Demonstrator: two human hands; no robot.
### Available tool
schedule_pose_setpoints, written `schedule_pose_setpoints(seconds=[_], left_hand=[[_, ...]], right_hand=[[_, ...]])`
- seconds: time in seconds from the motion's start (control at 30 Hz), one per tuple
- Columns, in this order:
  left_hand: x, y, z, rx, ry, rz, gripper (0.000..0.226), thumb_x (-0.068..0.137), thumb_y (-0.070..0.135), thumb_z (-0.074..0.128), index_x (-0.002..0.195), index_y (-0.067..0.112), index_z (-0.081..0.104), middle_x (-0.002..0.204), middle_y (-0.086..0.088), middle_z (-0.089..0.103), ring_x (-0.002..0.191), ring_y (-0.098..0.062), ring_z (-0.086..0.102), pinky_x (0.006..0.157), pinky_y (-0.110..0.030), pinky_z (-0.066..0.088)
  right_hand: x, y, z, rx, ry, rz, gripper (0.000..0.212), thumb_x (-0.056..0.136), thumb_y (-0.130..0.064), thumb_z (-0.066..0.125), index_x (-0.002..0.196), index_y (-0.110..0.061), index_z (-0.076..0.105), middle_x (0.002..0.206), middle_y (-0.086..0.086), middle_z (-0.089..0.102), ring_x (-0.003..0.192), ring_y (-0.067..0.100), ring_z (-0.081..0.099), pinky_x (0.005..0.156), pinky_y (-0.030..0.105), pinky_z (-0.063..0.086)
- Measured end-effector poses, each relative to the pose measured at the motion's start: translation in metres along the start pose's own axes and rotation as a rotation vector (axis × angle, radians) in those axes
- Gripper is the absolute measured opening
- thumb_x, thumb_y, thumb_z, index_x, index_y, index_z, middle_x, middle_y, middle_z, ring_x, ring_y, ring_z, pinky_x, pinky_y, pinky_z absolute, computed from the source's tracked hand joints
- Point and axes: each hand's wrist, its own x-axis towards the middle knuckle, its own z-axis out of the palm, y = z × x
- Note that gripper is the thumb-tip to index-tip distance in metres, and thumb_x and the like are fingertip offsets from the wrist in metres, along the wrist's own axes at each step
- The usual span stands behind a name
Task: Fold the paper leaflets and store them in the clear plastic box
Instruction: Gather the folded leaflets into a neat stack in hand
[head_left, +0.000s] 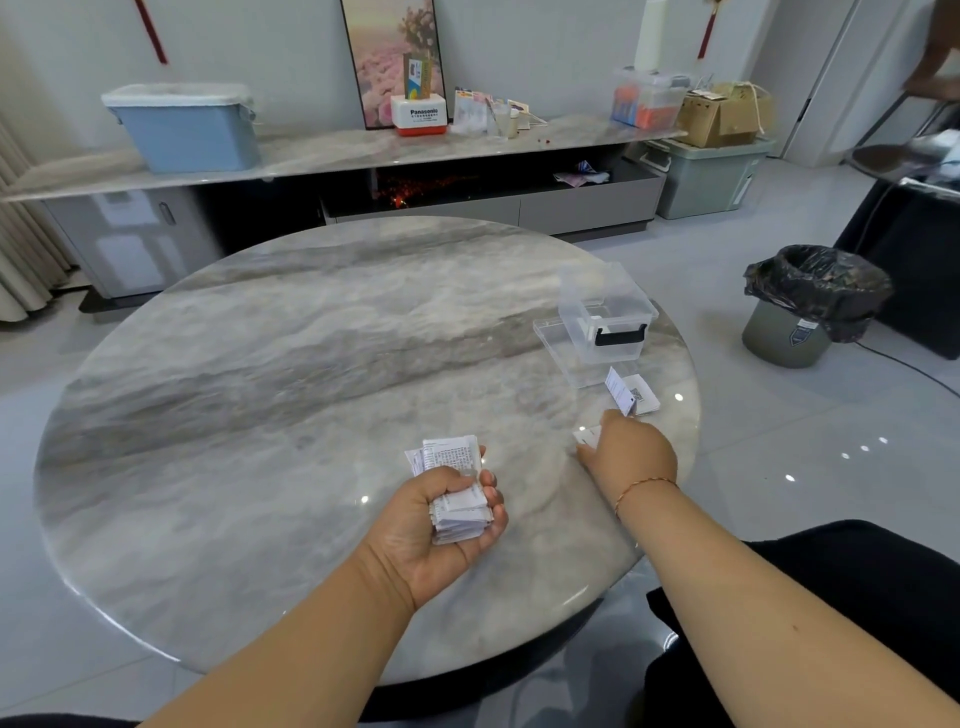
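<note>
Left grip (441, 525) clutches folded leaflets (457, 488), right grip (631, 449) pinches one above marble table (260, 389).

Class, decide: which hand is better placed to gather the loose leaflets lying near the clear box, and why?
Right. The right hand already rests beside the loose leaflets near the clear plastic box; the left hand grips a stack of folded leaflets.

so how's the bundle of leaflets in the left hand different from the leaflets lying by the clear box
The bundle of folded leaflets is a thick stack gripped in the left hand above the table; the loose leaflets are only a few, lying on the table untouched. The bundle sits near the person; the loose ones lie just in front of the clear plastic box, past the right hand. One loose leaflet stands partly open. Both are white printed paper.
</note>
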Motion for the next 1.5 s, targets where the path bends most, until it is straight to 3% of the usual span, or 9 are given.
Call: schedule_pose_setpoints(seconds=[0.17, 0.3, 0.47, 0.63, 0.77, 0.97, 1.17, 1.33, 1.5], left_hand=[[0.004, 0.001, -0.004, 0.009, 0.042, -0.016, 0.041, 0.071, -0.002, 0.049, 0.11, 0.006, 0.057, 0.077, -0.012, 0.057, 0.061, -0.02, 0.055, 0.058, -0.029, 0.052], [0.004, 0.003, -0.005, -0.003, 0.043, -0.036, 0.045, 0.066, -0.003, 0.055, 0.11, 0.005, 0.058, 0.078, -0.012, 0.058, 0.06, -0.02, 0.057, 0.059, -0.03, 0.053], [0.003, 0.008, -0.013, -0.021, 0.017, -0.036, 0.084, 0.03, -0.011, 0.078, 0.11, 0.005, 0.059, 0.079, -0.012, 0.059, 0.06, -0.022, 0.059, 0.06, -0.032, 0.053], [-0.001, 0.006, -0.01, 0.004, 0.034, -0.045, 0.064, 0.045, -0.007, 0.073, 0.107, 0.004, 0.059, 0.079, -0.011, 0.06, 0.06, -0.021, 0.059, 0.061, -0.031, 0.053], [-0.005, 0.003, -0.007, 0.042, 0.07, -0.044, 0.04, 0.068, -0.001, 0.05, 0.107, 0.004, 0.058, 0.078, -0.01, 0.059, 0.059, -0.019, 0.058, 0.059, -0.029, 0.053], [-0.008, 0.004, -0.01, 0.078, 0.092, -0.015, 0.039, 0.069, -0.001, 0.049, 0.107, 0.003, 0.058, 0.077, -0.011, 0.059, 0.06, -0.02, 0.058, 0.06, -0.03, 0.053], [-0.011, 0.004, -0.01, 0.161, 0.127, 0.082, 0.029, 0.07, -0.003, 0.051, 0.099, -0.008, 0.056, 0.083, -0.021, 0.066, 0.069, -0.027, 0.067, 0.077, -0.041, 0.057], [-0.011, 0.005, -0.013, 0.151, 0.199, 0.139, 0.032, 0.078, -0.007, 0.047, 0.109, -0.008, 0.052, 0.092, -0.024, 0.068, 0.087, -0.033, 0.067, 0.096, -0.048, 0.045], [-0.01, 0.007, -0.013, 0.216, 0.257, 0.156, 0.02, 0.08, -0.01, 0.048, 0.086, 0.006, 0.059, 0.065, -0.007, 0.065, 0.061, -0.018, 0.062, 0.066, -0.028, 0.049]], right_hand=[[-0.006, -0.001, -0.003, -0.187, 0.017, -0.148, 0.02, 0.092, -0.02, 0.044, 0.104, -0.008, 0.055, 0.101, 0.01, 0.065, 0.079, 0.026, 0.051, 0.06, 0.026, 0.03], [-0.033, 0.002, -0.007, -0.113, 0.015, -0.334, 0.027, 0.087, -0.036, 0.047, 0.101, -0.015, 0.057, 0.098, 0.004, 0.062, 0.086, 0.024, 0.058, 0.062, 0.026, 0.036], [-0.082, 0.013, -0.005, 0.107, -0.153, -0.64, 0.063, 0.065, -0.069, 0.044, 0.108, -0.026, 0.058, 0.101, -0.008, 0.064, 0.093, 0.015, 0.059, 0.075, 0.02, 0.038], [-0.073, 0.024, -0.007, 0.459, 0.122, -0.319, 0.041, 0.068, -0.04, 0.075, 0.101, -0.021, 0.061, 0.094, -0.011, 0.052, 0.093, 0.009, 0.049, 0.078, 0.016, 0.034], [-0.043, 0.02, -0.01, 0.523, -0.108, -0.048, 0.063, 0.061, -0.05, 0.079, 0.11, -0.018, 0.056, 0.1, -0.005, 0.052, 0.102, 0.015, 0.052, 0.086, 0.023, 0.041], [-0.041, -0.018, -0.006, 0.105, -0.331, -0.13, 0.052, 0.058, -0.064, 0.072, 0.077, -0.022, 0.047, 0.087, -0.001, 0.049, 0.09, 0.019, 0.049, 0.073, 0.027, 0.039], [-0.057, -0.033, -0.009, 0.238, -0.345, -0.096, 0.046, 0.074, -0.04, 0.072, 0.102, -0.015, 0.047, 0.098, 0.001, 0.06, 0.091, 0.02, 0.058, 0.068, 0.024, 0.037], [-0.071, -0.04, -0.008, 0.084, -0.272, -0.064, 0.043, 0.076, -0.049, 0.066, 0.1, -0.015, 0.052, 0.109, 0.007, 0.058, 0.102, 0.026, 0.055, 0.074, 0.026, 0.038], [-0.081, -0.047, -0.01, 0.23, -0.33, -0.03, 0.023, 0.085, -0.035, 0.06, 0.092, -0.014, 0.057, 0.098, 0.004, 0.062, 0.088, 0.022, 0.057, 0.067, 0.023, 0.035]])
